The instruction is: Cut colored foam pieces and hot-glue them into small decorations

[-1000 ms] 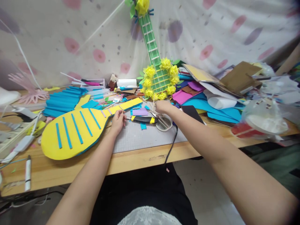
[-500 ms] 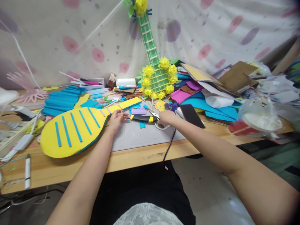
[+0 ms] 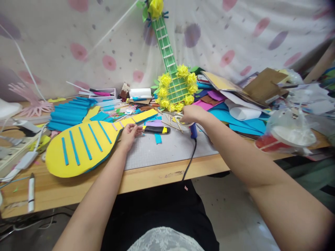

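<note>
My left hand (image 3: 129, 135) is closed in a pinch beside the neck of a yellow cardboard guitar shape (image 3: 78, 148) with blue strips. What its fingertips hold, if anything, is too small to make out. A black and yellow utility knife (image 3: 157, 130) lies just right of those fingers. My right hand (image 3: 194, 114) is closed on scissors, whose pale handle loop (image 3: 180, 120) shows below the fingers; their blades are mostly hidden. Under the right wrist is a blue glue gun (image 3: 193, 131). A purple paper piece (image 3: 154, 123) and a blue scrap (image 3: 158, 138) lie near the knife.
A green guitar model (image 3: 167, 52) with yellow flowers leans at the back. Paper sheets (image 3: 235, 122) pile up on the right, near a bagged tub (image 3: 285, 134). Folded blue paper (image 3: 69, 113) and a power strip (image 3: 18, 148) are at left. The grey mat (image 3: 162, 153) reaches the front edge.
My right hand has moved away from me and slightly right with the scissors, leaving the utility knife and glue gun more exposed. The phone is now hidden behind my arm. My left hand has barely moved.
</note>
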Available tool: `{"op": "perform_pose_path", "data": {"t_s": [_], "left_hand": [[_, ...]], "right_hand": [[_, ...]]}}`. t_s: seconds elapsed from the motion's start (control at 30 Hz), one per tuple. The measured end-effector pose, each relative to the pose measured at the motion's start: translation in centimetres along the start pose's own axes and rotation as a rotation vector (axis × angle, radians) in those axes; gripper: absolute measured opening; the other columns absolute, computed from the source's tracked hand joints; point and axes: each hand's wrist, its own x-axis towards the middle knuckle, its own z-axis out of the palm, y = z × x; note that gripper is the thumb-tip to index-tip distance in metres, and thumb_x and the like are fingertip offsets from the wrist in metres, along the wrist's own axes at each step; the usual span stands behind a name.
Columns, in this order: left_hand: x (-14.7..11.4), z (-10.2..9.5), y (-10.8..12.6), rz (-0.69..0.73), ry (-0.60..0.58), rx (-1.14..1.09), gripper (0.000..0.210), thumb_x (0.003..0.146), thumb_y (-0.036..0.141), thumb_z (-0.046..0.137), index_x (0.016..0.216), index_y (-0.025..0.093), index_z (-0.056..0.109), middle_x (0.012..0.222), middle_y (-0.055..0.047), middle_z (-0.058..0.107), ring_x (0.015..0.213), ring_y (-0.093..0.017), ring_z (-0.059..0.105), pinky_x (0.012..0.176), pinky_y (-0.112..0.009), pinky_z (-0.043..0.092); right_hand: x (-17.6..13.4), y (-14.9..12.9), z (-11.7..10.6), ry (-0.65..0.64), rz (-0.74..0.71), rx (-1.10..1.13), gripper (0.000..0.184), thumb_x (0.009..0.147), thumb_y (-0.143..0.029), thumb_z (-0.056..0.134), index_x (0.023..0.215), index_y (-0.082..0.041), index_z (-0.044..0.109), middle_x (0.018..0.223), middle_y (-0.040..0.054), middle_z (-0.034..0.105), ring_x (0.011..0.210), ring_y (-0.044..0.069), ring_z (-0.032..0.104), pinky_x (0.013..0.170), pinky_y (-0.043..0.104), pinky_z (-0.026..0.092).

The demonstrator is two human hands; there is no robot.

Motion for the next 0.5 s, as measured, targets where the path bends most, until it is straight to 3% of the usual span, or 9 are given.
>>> {"op": "perform_pose_path", "data": {"t_s": [0.1, 0.2, 0.33, 0.5], "left_hand": [[0.0, 0.0, 0.0, 0.012, -0.004, 0.008, 0.026, 0.074, 0.033, 0.062, 0.084, 0.016, 0.044, 0.078, -0.006, 0.068, 0.070, -0.015, 0.066, 0.069, -0.034, 0.053], [0.1, -0.2, -0.2, 0.042, -0.007, -0.002, 0.029, 0.072, 0.035, 0.064, 0.083, 0.016, 0.046, 0.078, -0.006, 0.068, 0.072, -0.015, 0.066, 0.070, -0.034, 0.053], [0.4, -0.6, -0.6, 0.099, -0.016, -0.044, 0.031, 0.066, 0.037, 0.069, 0.079, 0.016, 0.048, 0.078, -0.005, 0.068, 0.075, -0.015, 0.066, 0.072, -0.032, 0.053], [0.7, -1.0, -1.1, 0.152, 0.020, -0.116, 0.040, 0.056, 0.036, 0.076, 0.079, 0.018, 0.049, 0.074, 0.000, 0.066, 0.073, -0.017, 0.067, 0.069, -0.031, 0.053]], "right_hand": [[0.1, -1.3, 0.6, 0.166, 0.012, 0.101, 0.035, 0.074, -0.038, 0.060, 0.100, -0.015, 0.062, 0.099, 0.0151, 0.064, 0.094, 0.027, 0.059, 0.071, 0.033, 0.043], [0.4, -3.7, 2.1, 0.276, -0.164, 0.288, 0.044, 0.075, -0.053, 0.054, 0.102, -0.019, 0.057, 0.101, 0.0096, 0.064, 0.092, 0.024, 0.059, 0.071, 0.031, 0.042], [0.8, -6.9, 4.2, 0.236, -0.471, 0.301, 0.060, 0.067, -0.066, 0.056, 0.100, -0.016, 0.056, 0.105, 0.0116, 0.061, 0.091, 0.022, 0.058, 0.070, 0.028, 0.040], [0.9, -8.5, 5.3, 0.154, -0.580, 0.227, 0.064, 0.067, -0.071, 0.051, 0.098, -0.016, 0.056, 0.103, 0.0120, 0.063, 0.091, 0.022, 0.058, 0.069, 0.027, 0.038]]}}
